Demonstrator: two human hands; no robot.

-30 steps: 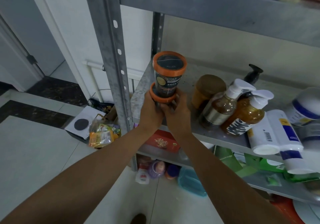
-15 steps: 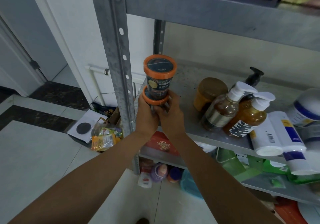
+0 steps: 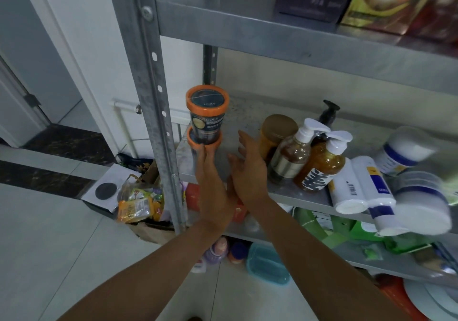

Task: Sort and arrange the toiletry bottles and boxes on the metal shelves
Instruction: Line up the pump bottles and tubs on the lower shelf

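Shelf (image 3: 244, 122) now bears stacked jars (image 3: 207, 116); left hand (image 3: 213, 184), right hand (image 3: 249, 172) have opened.

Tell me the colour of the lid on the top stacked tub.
The lid has an orange rim and dark centre; head view.

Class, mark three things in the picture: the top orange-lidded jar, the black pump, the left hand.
top orange-lidded jar (image 3: 207, 98): head view, middle of its lid.
black pump (image 3: 329, 109): head view, its nozzle head.
left hand (image 3: 213, 190): head view, back of the hand.
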